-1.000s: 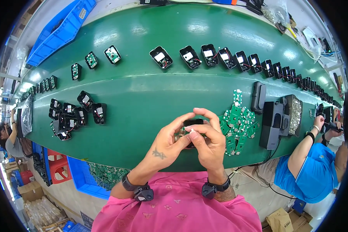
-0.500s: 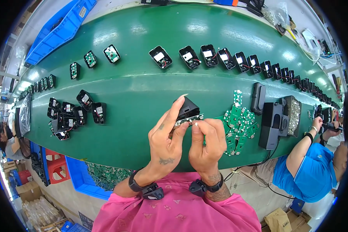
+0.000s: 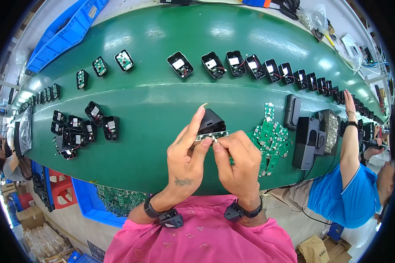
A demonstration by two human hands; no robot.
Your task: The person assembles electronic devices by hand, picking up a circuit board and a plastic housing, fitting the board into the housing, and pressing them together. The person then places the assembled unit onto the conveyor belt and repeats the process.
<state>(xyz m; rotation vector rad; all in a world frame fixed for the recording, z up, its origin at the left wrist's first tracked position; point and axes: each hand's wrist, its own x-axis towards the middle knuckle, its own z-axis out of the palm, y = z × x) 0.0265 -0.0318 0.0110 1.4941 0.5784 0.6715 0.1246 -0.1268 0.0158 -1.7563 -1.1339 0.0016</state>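
Note:
In front of me, above the green bench, my left hand (image 3: 184, 160) grips a black plastic housing (image 3: 212, 119), tilted with its edge toward me. A small circuit board (image 3: 217, 134) lies along that edge, by my left thumb. The fingers of my right hand (image 3: 239, 158) are pinched at the board's near side. A tiny white piece (image 3: 215, 140), perhaps a plug, shows at the right thumb tip; its exact kind is too small to tell. Loose green circuit boards (image 3: 272, 142) are heaped just right of my right hand.
A row of open black housings (image 3: 180, 64) curves along the bench's far strip (image 3: 197, 35). More housings (image 3: 77, 139) cluster at left. Right of the boards stand a black-grey device (image 3: 306, 142) and a box of small metal parts (image 3: 333, 131). A co-worker's arm (image 3: 350, 140) reaches in at right.
The housing has turned slightly in my left hand, and my right thumb has come closer to the board. The co-worker at right has stretched an arm toward the row of housings.

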